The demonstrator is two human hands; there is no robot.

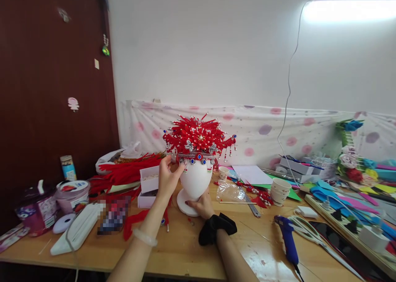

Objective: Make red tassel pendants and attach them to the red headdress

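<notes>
A red beaded headdress point(198, 139) with dangling pearls sits on a white egg-shaped head stand point(195, 183) on the wooden table point(185, 249). My left hand point(168, 178) touches the lower left edge of the headdress, fingers curled against it and the stand. My right hand point(202, 205), with a black scrunchie on the wrist, grips the stand's narrow foot just above its round base point(185, 205). A pale bangle circles my left wrist.
Left: two jars point(72, 195), a white device point(77, 230), red tassels point(123, 172), small white boxes point(149, 185). Right: paper cups point(280, 190), a blue glue gun point(287, 238), scissors point(305, 228), coloured paper sheets and boxes. A cable hangs down the wall.
</notes>
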